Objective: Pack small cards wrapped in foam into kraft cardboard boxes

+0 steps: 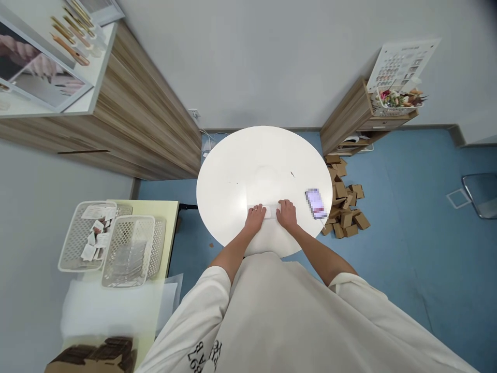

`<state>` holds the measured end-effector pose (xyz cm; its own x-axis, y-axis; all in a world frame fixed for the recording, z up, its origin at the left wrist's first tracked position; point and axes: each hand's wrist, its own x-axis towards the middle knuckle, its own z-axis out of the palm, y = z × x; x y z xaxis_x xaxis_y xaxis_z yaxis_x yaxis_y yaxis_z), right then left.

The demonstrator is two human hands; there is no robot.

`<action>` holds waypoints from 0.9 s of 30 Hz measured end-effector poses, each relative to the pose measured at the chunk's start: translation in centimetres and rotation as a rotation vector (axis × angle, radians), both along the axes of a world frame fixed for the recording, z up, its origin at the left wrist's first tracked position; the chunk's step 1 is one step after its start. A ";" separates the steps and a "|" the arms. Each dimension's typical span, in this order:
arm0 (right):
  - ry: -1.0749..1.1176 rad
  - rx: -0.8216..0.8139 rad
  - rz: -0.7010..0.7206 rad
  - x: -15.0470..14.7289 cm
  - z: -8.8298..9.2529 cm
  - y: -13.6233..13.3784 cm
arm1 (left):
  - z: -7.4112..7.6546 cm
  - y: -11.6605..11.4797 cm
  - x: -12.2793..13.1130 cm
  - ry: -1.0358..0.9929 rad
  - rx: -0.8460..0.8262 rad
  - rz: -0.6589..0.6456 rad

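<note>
On the round white table (221,155) lies a small flat white piece (267,212), card-like, with a paler see-through strip around it. Its exact kind is too faint to tell. My left hand (255,218) rests at its left end, fingers bent over the edge and pressing on it. At the strip's right end, my right hand (287,213) lies palm down with its fingers stretched forward and the thumb apart. To the right of that hand is a phone (316,203), its screen blurred out.
Two white plastic baskets (130,220) holding papers and clear sleeves stand on a yellowish side table (171,223) at left. Brown small boxes (344,202) are heaped on the floor at right. Wooden cabinets (151,109) flank the table, and a chair (481,194) stands far right.
</note>
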<state>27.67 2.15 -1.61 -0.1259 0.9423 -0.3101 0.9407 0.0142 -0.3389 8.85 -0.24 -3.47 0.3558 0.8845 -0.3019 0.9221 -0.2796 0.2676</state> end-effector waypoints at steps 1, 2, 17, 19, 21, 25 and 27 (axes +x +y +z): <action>0.001 0.049 0.062 0.0 0.1 -0.5 | 0.2 0.2 0.0 -0.003 -0.009 0.006; 0.009 0.079 0.143 0.0 0.2 -0.9 | 0.5 0.5 0.0 -0.005 -0.024 0.011; 0.145 -0.075 0.573 -2.8 0.2 -3.4 | 3.4 -1.6 -4.0 -0.126 -0.368 0.037; 0.115 -0.097 0.563 -3.2 0.5 -2.5 | 3.7 -1.7 -4.1 -0.169 -0.306 0.053; 0.085 -0.095 0.553 -3.8 0.6 -1.3 | 4.0 -1.9 -3.9 -0.176 -0.164 0.062; 0.040 -0.037 0.514 -4.7 0.3 0.8 | 4.2 -2.5 -2.8 -0.121 0.112 0.082; 0.014 -0.037 0.494 -5.0 0.0 1.6 | 3.7 -2.8 -2.3 -0.098 0.136 0.082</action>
<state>22.64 3.73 -1.65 -0.5588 0.7575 -0.3374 0.8202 0.4448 -0.3599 6.55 -3.08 0.23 0.3026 0.9421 -0.1447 0.9146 -0.2442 0.3222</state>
